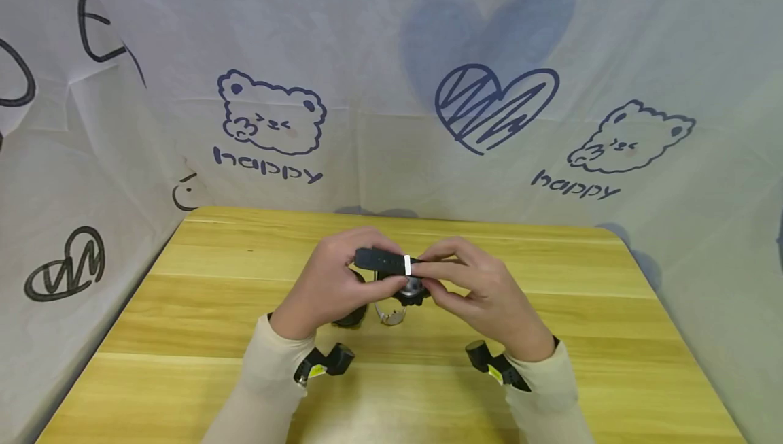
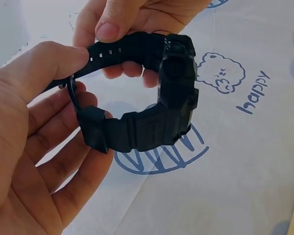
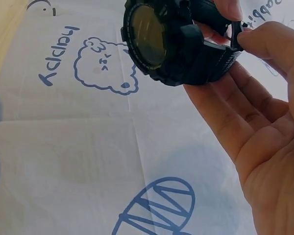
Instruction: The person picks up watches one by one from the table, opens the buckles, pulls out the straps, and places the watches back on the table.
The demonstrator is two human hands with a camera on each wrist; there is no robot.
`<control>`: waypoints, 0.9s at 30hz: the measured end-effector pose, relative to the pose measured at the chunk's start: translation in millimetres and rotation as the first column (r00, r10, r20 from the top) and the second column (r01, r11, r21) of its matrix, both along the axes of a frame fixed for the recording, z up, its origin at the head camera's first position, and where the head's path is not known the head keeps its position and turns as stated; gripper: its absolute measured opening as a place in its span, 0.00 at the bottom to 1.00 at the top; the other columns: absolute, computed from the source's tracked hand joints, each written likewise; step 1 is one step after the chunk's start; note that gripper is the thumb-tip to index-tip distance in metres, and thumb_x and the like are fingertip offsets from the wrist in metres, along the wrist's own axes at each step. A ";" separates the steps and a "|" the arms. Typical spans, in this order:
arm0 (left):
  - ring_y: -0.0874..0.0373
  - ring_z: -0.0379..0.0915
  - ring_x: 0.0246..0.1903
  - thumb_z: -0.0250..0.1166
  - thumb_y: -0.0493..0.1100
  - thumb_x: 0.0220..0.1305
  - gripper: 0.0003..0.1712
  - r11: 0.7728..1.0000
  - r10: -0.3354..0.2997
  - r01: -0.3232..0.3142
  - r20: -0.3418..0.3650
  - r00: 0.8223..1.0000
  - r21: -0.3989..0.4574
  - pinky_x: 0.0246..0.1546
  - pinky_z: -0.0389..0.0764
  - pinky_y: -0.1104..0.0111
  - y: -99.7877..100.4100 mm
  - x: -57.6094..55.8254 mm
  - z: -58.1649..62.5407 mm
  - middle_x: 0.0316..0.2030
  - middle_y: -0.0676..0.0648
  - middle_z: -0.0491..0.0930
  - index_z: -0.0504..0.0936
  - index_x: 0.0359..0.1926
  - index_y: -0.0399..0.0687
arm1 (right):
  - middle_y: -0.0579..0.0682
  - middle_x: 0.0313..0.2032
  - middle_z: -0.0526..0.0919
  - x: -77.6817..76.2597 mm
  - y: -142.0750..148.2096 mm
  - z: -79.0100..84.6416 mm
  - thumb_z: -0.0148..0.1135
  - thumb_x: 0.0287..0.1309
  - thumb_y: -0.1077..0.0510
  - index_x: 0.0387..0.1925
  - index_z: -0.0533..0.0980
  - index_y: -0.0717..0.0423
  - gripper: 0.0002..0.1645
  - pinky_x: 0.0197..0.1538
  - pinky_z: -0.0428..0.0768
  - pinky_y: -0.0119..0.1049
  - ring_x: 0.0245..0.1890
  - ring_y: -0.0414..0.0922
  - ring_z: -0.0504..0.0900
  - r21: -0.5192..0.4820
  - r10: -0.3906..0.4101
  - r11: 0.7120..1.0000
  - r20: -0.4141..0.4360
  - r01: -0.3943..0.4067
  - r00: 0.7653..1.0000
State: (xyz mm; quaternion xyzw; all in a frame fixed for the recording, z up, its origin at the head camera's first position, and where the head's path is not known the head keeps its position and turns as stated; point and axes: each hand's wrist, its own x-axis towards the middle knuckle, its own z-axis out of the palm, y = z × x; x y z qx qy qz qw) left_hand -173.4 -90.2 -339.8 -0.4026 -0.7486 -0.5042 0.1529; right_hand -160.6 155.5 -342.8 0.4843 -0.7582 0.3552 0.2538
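Both hands hold a black wristwatch point(image 1: 379, 260) with its strap bent into a loop and its case hanging face down. My left hand point(image 1: 333, 277) pinches the strap near the buckle, its thumb lying along it; the left wrist view shows the strap's holes and a wide keeper point(image 2: 93, 128). At the other side, my right hand point(image 1: 480, 287) pinches the strap between thumb and fingers. The thick round case point(image 2: 177, 73) hangs below the fingers. Seen in the right wrist view, the dial point(image 3: 148, 36) has a dark ridged bezel.
On the wooden table point(image 1: 183, 376), under the hands, lie a black round watch point(image 1: 351, 317), partly hidden by my left hand, and a pale metal-looking watch point(image 1: 391, 316). A white cloth with drawings point(image 1: 367, 138) hangs behind the table and at its sides.
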 end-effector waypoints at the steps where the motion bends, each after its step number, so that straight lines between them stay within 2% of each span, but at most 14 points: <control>1: 0.62 0.82 0.34 0.79 0.39 0.56 0.13 1.000 -0.010 0.010 0.001 1.000 0.003 0.34 0.84 0.67 -0.7 -0.2 -0.1 0.39 0.54 0.87 0.88 0.43 0.49 | 0.53 0.46 0.82 0.0 -0.4 0.3 0.57 0.76 0.53 0.49 0.86 0.55 0.15 0.37 0.81 0.27 0.41 0.46 0.83 0.002 0.005 1.000 0.000 -0.005 1.000; 10: 0.60 0.82 0.35 0.79 0.40 0.58 0.13 0.995 -0.099 0.098 0.054 0.994 0.016 0.36 0.85 0.66 -6.8 -0.3 -0.4 0.41 0.54 0.87 0.89 0.45 0.51 | 0.53 0.48 0.81 -2.2 -3.9 -3.0 0.57 0.76 0.56 0.51 0.86 0.55 0.15 0.40 0.80 0.27 0.43 0.46 0.82 0.035 0.063 0.997 -0.018 -0.062 0.998; 15: 0.63 0.82 0.33 0.78 0.40 0.59 0.11 0.996 -0.079 0.081 0.059 0.995 -0.040 0.35 0.85 0.68 -6.4 0.6 0.4 0.39 0.54 0.88 0.88 0.44 0.50 | 0.53 0.49 0.80 -1.7 -3.1 -3.7 0.56 0.76 0.54 0.52 0.86 0.55 0.16 0.40 0.81 0.27 0.43 0.45 0.82 0.064 0.041 0.997 -0.003 -0.040 0.999; 21: 0.62 0.80 0.30 0.77 0.38 0.59 0.11 0.996 -0.069 0.069 0.000 0.998 -0.062 0.31 0.84 0.67 -5.0 0.0 -1.5 0.37 0.54 0.86 0.86 0.41 0.50 | 0.52 0.50 0.81 -0.6 -0.2 -2.9 0.56 0.76 0.53 0.52 0.86 0.54 0.16 0.39 0.81 0.28 0.44 0.45 0.82 0.078 0.039 0.996 0.032 -0.041 0.999; 27: 0.64 0.79 0.29 0.76 0.39 0.57 0.11 0.997 -0.036 0.031 -0.080 0.996 -0.071 0.30 0.82 0.72 -5.8 0.3 -1.4 0.36 0.54 0.87 0.86 0.41 0.49 | 0.51 0.48 0.81 -3.6 -0.4 -4.2 0.58 0.75 0.55 0.52 0.86 0.54 0.15 0.38 0.79 0.27 0.43 0.44 0.81 0.053 0.075 0.996 0.004 -0.076 0.997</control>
